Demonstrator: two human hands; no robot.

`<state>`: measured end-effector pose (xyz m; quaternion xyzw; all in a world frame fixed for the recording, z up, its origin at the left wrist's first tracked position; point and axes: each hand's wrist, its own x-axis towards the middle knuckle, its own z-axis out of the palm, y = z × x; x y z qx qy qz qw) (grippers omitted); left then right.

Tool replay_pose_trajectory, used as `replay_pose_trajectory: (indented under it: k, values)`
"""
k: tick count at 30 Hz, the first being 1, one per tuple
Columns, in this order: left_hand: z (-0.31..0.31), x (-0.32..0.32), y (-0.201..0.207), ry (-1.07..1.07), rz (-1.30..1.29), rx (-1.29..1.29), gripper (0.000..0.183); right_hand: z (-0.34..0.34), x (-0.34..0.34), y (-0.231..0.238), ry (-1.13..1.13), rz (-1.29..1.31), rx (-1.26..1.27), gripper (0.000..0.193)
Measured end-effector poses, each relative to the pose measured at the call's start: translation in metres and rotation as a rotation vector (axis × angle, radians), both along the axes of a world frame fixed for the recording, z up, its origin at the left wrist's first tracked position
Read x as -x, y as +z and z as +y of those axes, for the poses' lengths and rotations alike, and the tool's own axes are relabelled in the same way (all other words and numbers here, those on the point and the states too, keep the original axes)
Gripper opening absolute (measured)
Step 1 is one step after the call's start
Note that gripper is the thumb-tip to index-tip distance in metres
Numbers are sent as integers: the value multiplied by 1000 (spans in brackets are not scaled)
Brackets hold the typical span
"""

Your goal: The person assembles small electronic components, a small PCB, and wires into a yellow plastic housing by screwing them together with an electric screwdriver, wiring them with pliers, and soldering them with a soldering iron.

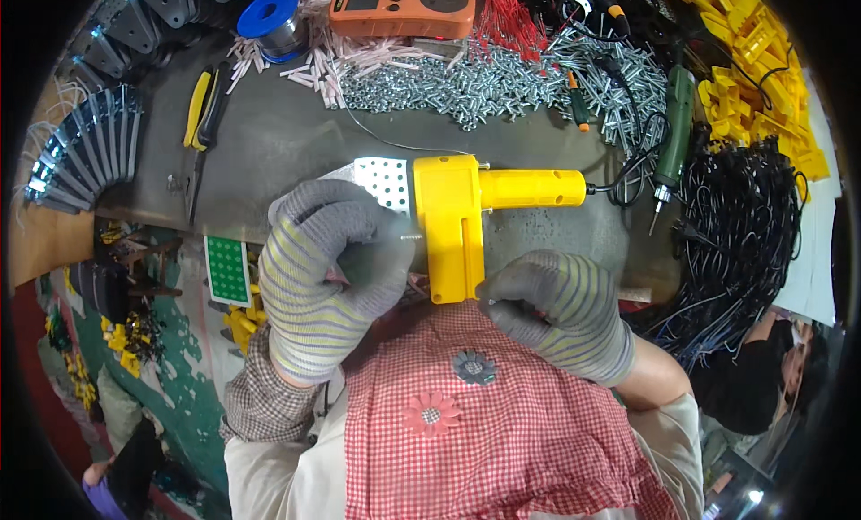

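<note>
Currently, a small screw (411, 237) is pinched by the gloved left hand (327, 273), left of the yellow plastic tool housing (451, 219) at the workbench's (260, 143) near edge, while the curled right hand (565, 309) is positioned by its near right corner, grip indiscernible.

A dark grey table (556, 141) with a dull, scuffed top stretches across the space, pale light smeared on its surface. A light brown wooden board (49, 244) adjoins its left edge. Past the near edge, toward the near left corner, lies a green painted floor (191, 414), worn through in whitish patches, with a dark red area (72, 448) farther left. Brown wooden slats (154, 285) show just below that corner. Beyond the near right corner, a small bright white light (755, 497) glows amid dim surroundings.
</note>
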<state>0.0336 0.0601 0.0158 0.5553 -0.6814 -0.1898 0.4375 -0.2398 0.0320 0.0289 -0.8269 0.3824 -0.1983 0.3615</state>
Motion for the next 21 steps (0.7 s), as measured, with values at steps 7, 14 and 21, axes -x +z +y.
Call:
replay_pose_trajectory:
  k: [7,14,21]
  values:
    - [-73,38,24,-195,-149,98,16,-13,-8,6,229,135,252,21]
    - [-134,90,7,-469,-336,172,16,-19,38,0,-169,-126,136,29]
    - [-130,94,5,-551,-308,-5,28,-29,46,-12,-592,-374,-436,28]
